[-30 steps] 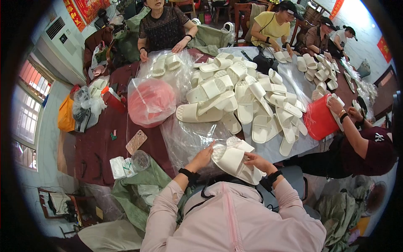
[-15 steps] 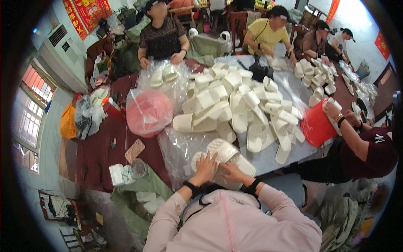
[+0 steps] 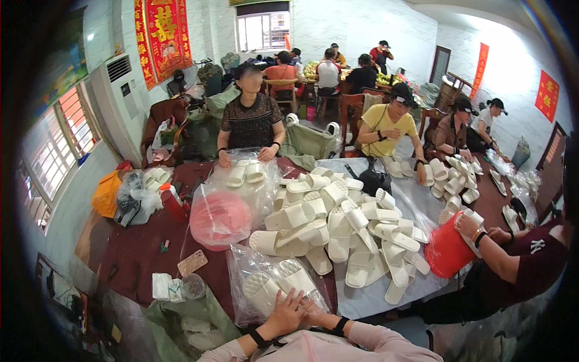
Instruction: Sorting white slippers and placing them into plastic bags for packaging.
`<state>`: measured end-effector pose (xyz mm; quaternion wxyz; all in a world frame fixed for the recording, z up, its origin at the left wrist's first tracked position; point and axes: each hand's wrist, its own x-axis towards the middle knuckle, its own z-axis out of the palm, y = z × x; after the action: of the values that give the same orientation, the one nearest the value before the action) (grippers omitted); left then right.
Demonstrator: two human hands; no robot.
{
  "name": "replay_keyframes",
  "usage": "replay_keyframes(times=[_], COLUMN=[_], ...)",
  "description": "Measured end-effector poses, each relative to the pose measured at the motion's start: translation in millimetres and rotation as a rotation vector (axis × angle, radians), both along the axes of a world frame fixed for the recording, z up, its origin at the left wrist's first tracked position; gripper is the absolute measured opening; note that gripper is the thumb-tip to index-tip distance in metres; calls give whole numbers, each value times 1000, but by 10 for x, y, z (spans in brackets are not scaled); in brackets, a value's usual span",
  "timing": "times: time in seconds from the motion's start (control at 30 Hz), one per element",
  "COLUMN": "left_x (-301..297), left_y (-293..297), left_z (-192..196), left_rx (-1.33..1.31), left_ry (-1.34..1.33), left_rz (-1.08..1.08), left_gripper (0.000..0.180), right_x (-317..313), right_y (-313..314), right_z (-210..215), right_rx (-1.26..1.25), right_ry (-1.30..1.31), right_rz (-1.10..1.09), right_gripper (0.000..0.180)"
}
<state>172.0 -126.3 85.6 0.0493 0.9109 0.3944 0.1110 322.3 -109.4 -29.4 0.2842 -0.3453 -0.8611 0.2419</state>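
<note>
Slippers, a white pair with textured footbeds (image 3: 295, 274), are set side by side at the near table edge, amid loose clear plastic film (image 3: 241, 268); whether some of it lies over them can't be told. Left hand (image 3: 283, 315) is laid on their near ends with fingers spread, nothing clasped; right hand (image 3: 313, 314) is tucked against it, partly hidden, so its grip can't be told. Pressure is best kept even across both, slippers level, edges aligned; snagged film would be the likely fault, so slack is best smoothed flat. Surface, left to right: dark red tablecloth (image 3: 142, 259) is loaded with orange fabric bag (image 3: 107, 194), red cylindrical container (image 3: 174, 204), pale patterned phone (image 3: 193, 262), white rectangular packet (image 3: 161, 286), round clear tub (image 3: 193, 286) and round pink bundle in clear plastic (image 3: 220, 220); big heap of white slippers (image 3: 338, 223) is piled over pale grey sheet (image 3: 356, 303), red bucket-shaped container (image 3: 449, 244) beyond. Room, left to right: barred window (image 3: 57, 154), tall white air conditioner (image 3: 123, 102), co-worker in black patterned top (image 3: 252, 120), co-worker in yellow top (image 3: 389, 130), co-worker in maroon shirt (image 3: 531, 259); pale marbled walls (image 3: 338, 36) are hung with red banners (image 3: 163, 42).
</note>
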Motion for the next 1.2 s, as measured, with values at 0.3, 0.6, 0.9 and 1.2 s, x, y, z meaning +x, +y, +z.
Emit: replay_keyframes(times=[0.3, 0.6, 0.9, 1.2], left_x=[109, 161, 117, -59], left_y=[-35, 151, -89, -246], left_z=[185, -97, -347, -397], left_rx=[-18, -133, -1289, -1628], left_ry=[-111, -1140, -1316, -1073], left_rz=[-133, 657, 620, 567], left_gripper=[52, 90, 42, 42], right_x=[233, 227, 227, -147], right_y=[168, 42, -57, -70], right_z=[61, 842, 597, 423], right_rx=[-7, 81, 71, -164], right_ry=[-20, 282, -66, -131], right_rz=[-89, -343, -548, -539], right_gripper=[52, 49, 46, 55])
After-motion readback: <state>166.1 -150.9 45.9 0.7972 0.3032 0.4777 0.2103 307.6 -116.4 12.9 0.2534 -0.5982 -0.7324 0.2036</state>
